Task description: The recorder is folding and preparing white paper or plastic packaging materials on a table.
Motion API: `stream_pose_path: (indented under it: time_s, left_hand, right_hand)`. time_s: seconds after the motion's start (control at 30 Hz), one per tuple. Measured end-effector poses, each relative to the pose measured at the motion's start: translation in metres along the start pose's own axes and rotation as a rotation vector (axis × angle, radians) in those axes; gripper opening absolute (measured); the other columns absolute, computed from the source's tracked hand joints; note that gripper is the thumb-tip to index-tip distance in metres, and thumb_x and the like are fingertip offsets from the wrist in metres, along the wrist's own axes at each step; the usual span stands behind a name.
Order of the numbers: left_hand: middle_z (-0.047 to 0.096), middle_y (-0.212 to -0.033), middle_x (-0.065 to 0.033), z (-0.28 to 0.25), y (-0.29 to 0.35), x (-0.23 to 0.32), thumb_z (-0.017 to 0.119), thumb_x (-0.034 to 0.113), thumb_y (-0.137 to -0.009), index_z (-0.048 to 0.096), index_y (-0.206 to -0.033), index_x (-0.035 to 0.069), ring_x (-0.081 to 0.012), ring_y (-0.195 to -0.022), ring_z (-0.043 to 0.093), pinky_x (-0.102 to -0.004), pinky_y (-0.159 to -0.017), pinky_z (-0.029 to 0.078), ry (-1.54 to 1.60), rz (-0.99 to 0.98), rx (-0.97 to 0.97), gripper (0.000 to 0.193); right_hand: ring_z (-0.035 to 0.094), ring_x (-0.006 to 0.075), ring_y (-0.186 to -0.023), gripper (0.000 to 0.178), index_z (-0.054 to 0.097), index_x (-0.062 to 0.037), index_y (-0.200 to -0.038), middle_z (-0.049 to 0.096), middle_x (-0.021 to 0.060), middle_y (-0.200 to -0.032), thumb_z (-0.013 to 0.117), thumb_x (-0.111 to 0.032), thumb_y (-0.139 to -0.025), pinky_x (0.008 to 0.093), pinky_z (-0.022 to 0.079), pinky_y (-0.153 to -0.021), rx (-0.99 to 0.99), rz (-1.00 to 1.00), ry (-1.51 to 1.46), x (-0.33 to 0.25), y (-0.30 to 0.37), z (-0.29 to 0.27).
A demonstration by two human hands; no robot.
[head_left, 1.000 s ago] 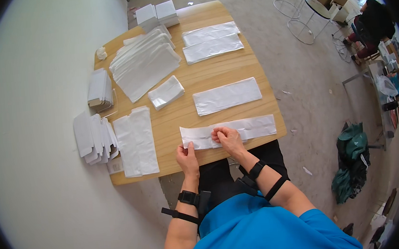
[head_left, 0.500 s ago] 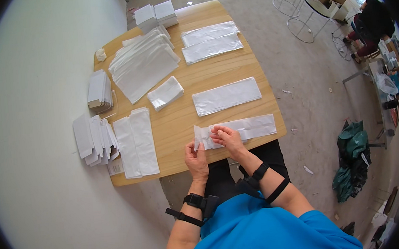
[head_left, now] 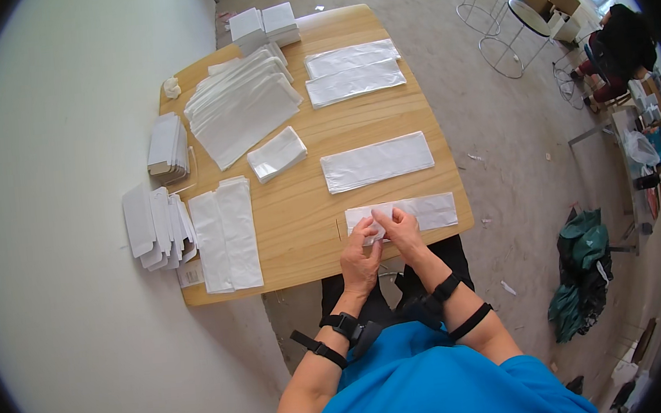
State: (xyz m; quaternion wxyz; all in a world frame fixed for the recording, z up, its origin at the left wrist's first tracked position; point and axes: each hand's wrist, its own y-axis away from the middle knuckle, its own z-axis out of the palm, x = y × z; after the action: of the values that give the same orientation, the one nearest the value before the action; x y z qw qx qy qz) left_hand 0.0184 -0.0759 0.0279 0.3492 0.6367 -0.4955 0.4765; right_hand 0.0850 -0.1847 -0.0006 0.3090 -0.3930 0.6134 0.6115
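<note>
At the table's near edge, my left hand [head_left: 361, 263] and my right hand [head_left: 401, 232] meet over a long white strip [head_left: 435, 210] of thin plastic or paper. Between their fingers is a small, thin white sheet [head_left: 378, 230], perhaps a small bag; the fingers cover much of it. Both hands are closed on it, thumbs and fingertips pinching. Just beyond lies a stack of flat white strips [head_left: 378, 161]. A smaller stack of shiny white bags [head_left: 276, 154] sits to its left.
On the wooden table [head_left: 293, 233] are a fanned pile of white sheets [head_left: 243, 108], more strips [head_left: 357, 84], folded sheets [head_left: 225, 235] and white box stacks [head_left: 248, 29]. White flat cartons [head_left: 161, 225] stand by the left wall. A person [head_left: 621, 43] sits at the far right.
My left hand has moved right, up against my right hand. The small sheet has shifted right off the strip's left end and is now bunched or folded between my fingers.
</note>
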Motion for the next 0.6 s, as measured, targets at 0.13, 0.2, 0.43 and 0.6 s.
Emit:
stream_pose_path:
  time_s: [0.13,0.2,0.43,0.6]
  left_hand:
    - [0.061,-0.123,-0.0154,0.0,0.002,-0.017,0.062,0.012,-0.089,0.062,-0.111,0.003,-0.0352,-0.121,0.053,-0.044,-0.104,0.038,-0.225,0.19,-0.005,0.024]
    - [0.06,-0.125,-0.0148,-0.005,0.006,-0.026,0.059,0.014,-0.09,0.061,-0.113,0.003,-0.0349,-0.121,0.051,-0.0474,-0.106,0.034,-0.29,0.174,0.042,0.026]
    - [0.061,-0.106,-0.0144,-0.023,0.001,-0.036,0.062,0.016,-0.087,0.059,-0.114,0.003,-0.0301,-0.098,0.058,-0.0399,-0.088,0.045,-0.415,-0.064,0.228,0.029]
    - [0.062,-0.089,-0.0083,-0.015,-0.005,-0.038,0.071,0.023,-0.081,0.061,-0.098,0.004,-0.0208,-0.078,0.059,-0.0341,-0.071,0.049,-0.3,-0.288,0.244,0.028]
  right_hand:
    - [0.061,0.0316,-0.057,0.03,0.056,0.002,-0.069,0.059,0.0203,-0.061,0.066,-0.025,-0.077,0.045,0.047,-0.059,0.169,-0.243,0.407,0.023,-0.018,-0.003]
    - [0.061,0.0387,-0.063,0.026,0.055,0.0029,-0.071,0.059,0.0246,-0.066,0.064,-0.021,-0.077,0.0475,0.046,-0.061,0.198,-0.271,0.453,0.022,-0.019,-0.002]
    - [0.06,0.0461,-0.077,0.02,0.056,0.0032,-0.079,0.061,0.0276,-0.075,0.06,-0.016,-0.079,0.0491,0.047,-0.068,0.21,-0.29,0.512,0.009,-0.015,-0.001]
    - [0.061,0.0459,-0.082,0.017,0.058,0.0028,-0.084,0.062,0.0283,-0.08,0.06,-0.014,-0.079,0.0492,0.048,-0.072,0.195,-0.287,0.516,0.009,-0.017,-0.001]
